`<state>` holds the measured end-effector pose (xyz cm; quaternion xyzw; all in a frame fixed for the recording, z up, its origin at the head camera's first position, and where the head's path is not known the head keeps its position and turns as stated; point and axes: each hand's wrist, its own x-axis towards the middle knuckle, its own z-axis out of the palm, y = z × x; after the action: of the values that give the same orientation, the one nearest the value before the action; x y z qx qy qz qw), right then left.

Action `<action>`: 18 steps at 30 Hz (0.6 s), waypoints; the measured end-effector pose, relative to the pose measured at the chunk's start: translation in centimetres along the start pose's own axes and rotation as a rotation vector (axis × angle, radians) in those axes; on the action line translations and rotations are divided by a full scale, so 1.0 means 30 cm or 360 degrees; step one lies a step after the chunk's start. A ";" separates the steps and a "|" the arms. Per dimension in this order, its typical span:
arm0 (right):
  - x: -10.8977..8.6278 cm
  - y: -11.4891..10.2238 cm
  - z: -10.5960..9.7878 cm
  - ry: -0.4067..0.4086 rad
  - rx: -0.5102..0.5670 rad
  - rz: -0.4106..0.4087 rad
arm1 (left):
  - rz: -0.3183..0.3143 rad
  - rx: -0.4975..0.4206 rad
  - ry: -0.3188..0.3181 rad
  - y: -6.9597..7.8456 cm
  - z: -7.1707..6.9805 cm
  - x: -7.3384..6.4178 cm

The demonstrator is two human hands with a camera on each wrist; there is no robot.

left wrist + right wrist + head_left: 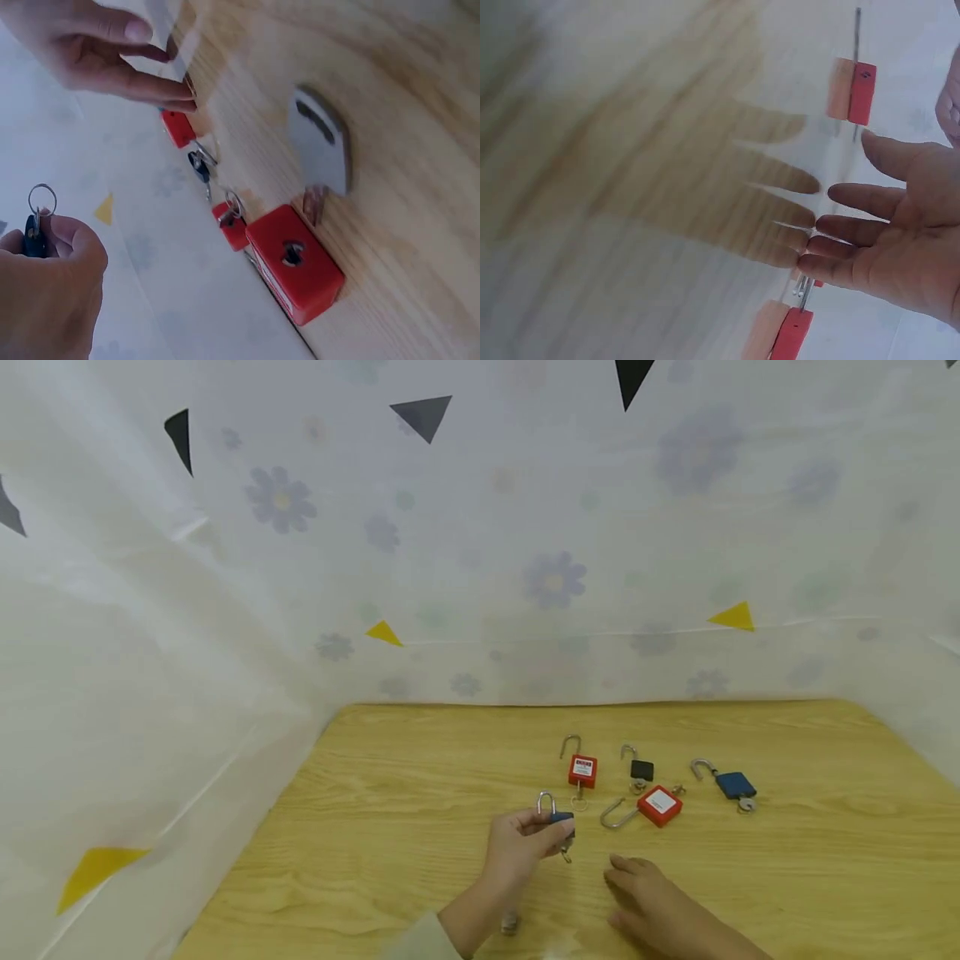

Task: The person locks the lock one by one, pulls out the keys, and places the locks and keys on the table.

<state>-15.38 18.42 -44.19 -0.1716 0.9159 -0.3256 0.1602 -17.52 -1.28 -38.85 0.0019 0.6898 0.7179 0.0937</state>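
Observation:
My left hand [517, 843] pinches a small dark blue padlock [561, 817] between thumb and fingers, above the table. Its silver shackle points away from me, and a key with a ring [42, 201] hangs from its lower end. Part of the padlock body is hidden by the fingers. To the right, my right hand [660, 897] is held low over the tabletop with fingers spread and nothing in it, as the right wrist view [896, 225] also shows. Near the left wrist lie a red padlock [295, 262] with a bare keyhole and a loose grey key [319, 139].
On the wooden table [360, 827] beyond my hands lie two red padlocks, one upright in view [582, 770] and one tilted [660, 806], a small black padlock [642, 769] and a blue padlock [736, 785]. Their shackles stand open, keys inserted. A white patterned curtain [480, 568] borders the table.

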 end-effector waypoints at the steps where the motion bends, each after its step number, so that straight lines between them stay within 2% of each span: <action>1: -0.004 -0.004 -0.007 0.0023 0.0075 0.0005 | 0.0021 0.0017 0.0010 -0.008 0.007 -0.006; 4: -0.013 -0.034 -0.039 0.0192 0.0238 0.0015 | 0.0078 0.0064 0.0037 -0.028 0.027 -0.022; 7: -0.020 -0.088 -0.076 0.0480 0.0288 -0.0037 | 0.0092 0.0079 0.0005 -0.035 0.040 -0.039; 9: -0.023 -0.132 -0.098 0.0670 0.0299 -0.0136 | 0.0094 0.0069 -0.0020 -0.034 0.048 -0.051; 11: -0.025 -0.176 -0.119 0.0793 0.0320 -0.0240 | 0.0095 0.0068 -0.0053 -0.033 0.054 -0.062; 14: -0.026 -0.234 -0.145 0.0786 0.0340 -0.0376 | 0.0096 0.0064 -0.0082 -0.033 0.064 -0.076; 18: -0.030 -0.278 -0.161 0.0571 0.0258 -0.0514 | 0.0095 0.0007 -0.0118 -0.035 0.080 -0.089</action>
<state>-14.79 15.35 -35.03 -0.2417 0.8613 -0.4446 -0.0458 -14.44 0.77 -39.43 0.0493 0.6871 0.7182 0.0978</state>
